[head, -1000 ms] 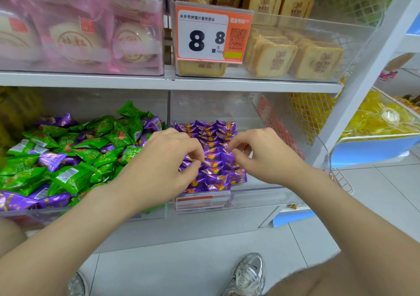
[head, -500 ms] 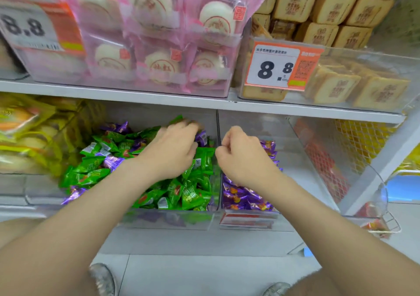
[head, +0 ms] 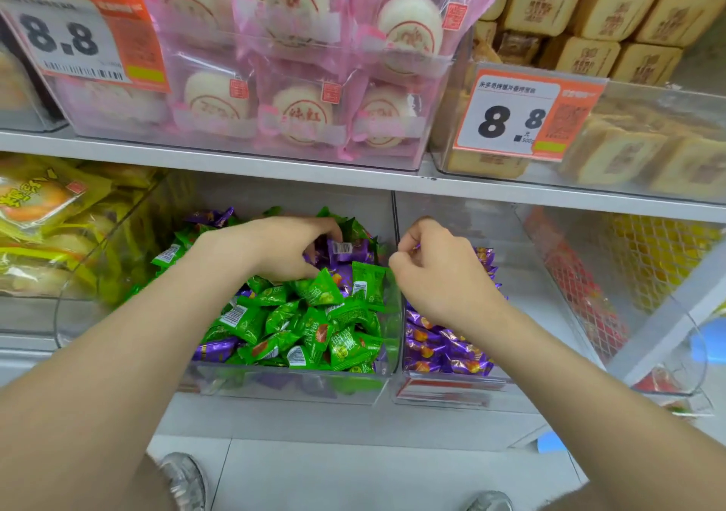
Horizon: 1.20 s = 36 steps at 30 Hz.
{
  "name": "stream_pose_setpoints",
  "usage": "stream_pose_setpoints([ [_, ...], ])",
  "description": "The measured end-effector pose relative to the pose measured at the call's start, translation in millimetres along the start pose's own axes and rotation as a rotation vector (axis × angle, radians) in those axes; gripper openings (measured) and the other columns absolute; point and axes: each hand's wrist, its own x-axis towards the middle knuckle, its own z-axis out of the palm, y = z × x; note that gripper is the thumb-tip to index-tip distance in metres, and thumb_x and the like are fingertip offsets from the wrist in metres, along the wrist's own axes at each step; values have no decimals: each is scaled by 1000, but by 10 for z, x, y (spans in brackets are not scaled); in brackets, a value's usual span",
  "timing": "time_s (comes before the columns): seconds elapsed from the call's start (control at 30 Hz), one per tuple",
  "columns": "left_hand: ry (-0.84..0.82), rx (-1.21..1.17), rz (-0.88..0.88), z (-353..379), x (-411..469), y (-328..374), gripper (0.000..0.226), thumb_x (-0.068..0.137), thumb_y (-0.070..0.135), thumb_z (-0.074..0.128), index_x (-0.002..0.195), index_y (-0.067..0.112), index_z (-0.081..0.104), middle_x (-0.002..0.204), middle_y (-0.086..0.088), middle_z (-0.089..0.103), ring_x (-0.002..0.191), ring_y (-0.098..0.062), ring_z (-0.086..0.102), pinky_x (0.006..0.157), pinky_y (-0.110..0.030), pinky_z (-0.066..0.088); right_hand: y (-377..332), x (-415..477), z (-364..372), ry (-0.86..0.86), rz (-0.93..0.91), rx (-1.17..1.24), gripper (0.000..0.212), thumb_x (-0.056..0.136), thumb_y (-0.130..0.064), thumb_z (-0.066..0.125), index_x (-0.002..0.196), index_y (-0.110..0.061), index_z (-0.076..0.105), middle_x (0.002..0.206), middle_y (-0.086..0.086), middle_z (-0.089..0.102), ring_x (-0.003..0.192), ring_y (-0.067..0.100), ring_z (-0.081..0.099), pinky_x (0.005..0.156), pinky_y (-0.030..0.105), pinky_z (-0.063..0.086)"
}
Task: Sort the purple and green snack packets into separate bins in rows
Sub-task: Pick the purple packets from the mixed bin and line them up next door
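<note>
Left hand [head: 271,249]: centre of the frame, sunk in the left bin. Fingers and thumb are curled round a purple packet [head: 345,250] with its barcode showing.
Right hand [head: 444,275]: just right of it, above the right bin; fingers curled tight, and whether they pinch anything cannot be told.
Left bin [head: 275,385]: clear, lower centre, heaped with green packets [head: 314,314], some purple ones mixed in.
Right bin [head: 542,286]: clear, beside it — purple packets [head: 444,349] laid in rows along its left side.
Upper shelf [head: 275,165]: pink-wrapped cakes [head: 298,114], price tag [head: 506,118] reading 8.8.
</note>
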Motion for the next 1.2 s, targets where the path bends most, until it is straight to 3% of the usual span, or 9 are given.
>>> stream_pose_setpoints([
  [0.17, 124, -10, -6, 34, -101, 1, 28, 84, 10, 72, 104, 28, 68, 90, 9, 71, 84, -15, 66, 83, -33, 54, 22, -17, 52, 75, -172, -66, 9, 88, -17, 58, 92, -23, 54, 86, -2, 62, 87, 22, 56, 75, 37, 44],
  [0.33, 57, 47, -78, 16, -266, -3, 35, 81, 28, 80, 115, 28, 70, 102, 6, 63, 95, -15, 60, 84, -27, 50, -105, 12, 172, 121, -456, -175, 23, 83, -8, 57, 102, -22, 62, 99, 2, 55, 98, 30, 53, 87, 46, 47],
  [0.43, -25, 84, -141, 31, -360, -98, 32, 78, 42, 82, 108, 33, 74, 108, 5, 68, 105, -18, 63, 92, -37, 56, -267, 101, 247, -28, -526, -328, 37, 87, 0, 57, 120, -16, 64, 109, 7, 62, 106, 32, 59, 90, 45, 51],
  [0.57, 72, 53, -168, -33, -479, -193, 10, 78, 40, 68, 80, 31, 73, 85, 10, 73, 84, -13, 69, 86, -39, 59, -373, 333, 380, -219, -461, -479, 45, 80, 1, 62, 122, -12, 56, 103, 13, 63, 99, 41, 65, 74, 48, 56],
  [0.63, 105, 27, -175, -78, -528, -209, 14, 75, 37, 61, 82, 34, 72, 86, 13, 73, 80, -9, 69, 85, -38, 60, -389, 467, 422, -338, -424, -504, 51, 77, -7, 65, 126, -15, 53, 106, 13, 63, 102, 40, 65, 72, 43, 55],
  [0.77, -99, 69, -143, -36, -571, -164, 49, 82, 38, 78, 129, 36, 66, 111, 12, 66, 88, -7, 63, 91, -38, 57, -444, 660, 423, -596, -368, -492, 90, 83, -19, 70, 162, -32, 28, 143, 3, 58, 128, 30, 57, 92, 33, 51],
  [0.9, -37, 115, -167, 26, -536, -189, 32, 82, 44, 82, 111, 35, 72, 103, 11, 61, 103, -18, 60, 97, -46, 52, -445, 814, 496, -656, -420, -546, 106, 82, -39, 88, 165, -25, 23, 163, -1, 43, 145, 25, 46, 115, 35, 42],
  [1.1, 129, 75, -191, -9, -580, -268, 18, 87, 34, 78, 82, 24, 64, 93, 11, 65, 97, -21, 61, 91, -44, 54, -410, 767, 511, -498, -473, -499, 61, 82, -35, 83, 139, -33, 60, 131, -2, 64, 119, 24, 60, 88, 30, 47],
  [1.2, 113, 39, -214, -28, -592, -263, 18, 90, 38, 78, 90, 28, 64, 91, 15, 63, 99, -16, 57, 95, -42, 45, -387, 686, 522, -392, -521, -475, 52, 85, -36, 80, 133, -37, 61, 125, -2, 68, 118, 24, 58, 95, 37, 49],
])
